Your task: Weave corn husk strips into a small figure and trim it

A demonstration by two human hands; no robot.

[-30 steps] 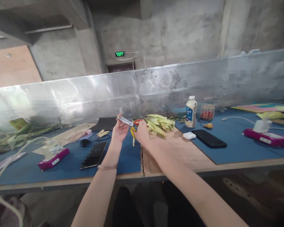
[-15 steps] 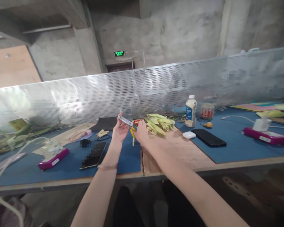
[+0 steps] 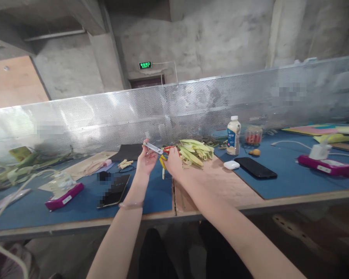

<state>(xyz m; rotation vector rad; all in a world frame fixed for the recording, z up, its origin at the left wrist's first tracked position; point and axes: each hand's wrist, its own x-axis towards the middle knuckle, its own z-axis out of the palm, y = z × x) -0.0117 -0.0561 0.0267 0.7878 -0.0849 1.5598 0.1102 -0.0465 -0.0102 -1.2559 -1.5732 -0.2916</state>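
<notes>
Well inside table edge [image 3: 293, 200]: scissors [image 3: 155, 148] between hands [image 3: 173, 161]

We can read 1 sign [image 3: 145, 65], up on the concrete wall [image 3: 218, 38]: "安全出口" w/ "EXIT" below, lit green. The blue label [image 3: 230, 136] on the bottle [image 3: 235, 148] has wht. print too sm. for us, ditto wht. stickers [image 3: 323, 168] on the purple pwr. strips [image 3: 339, 168].

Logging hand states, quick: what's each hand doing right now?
Left hand: curled by the scissors; whether it holds anything cannot be told.
Right hand: closed, holding the scissors.
</notes>
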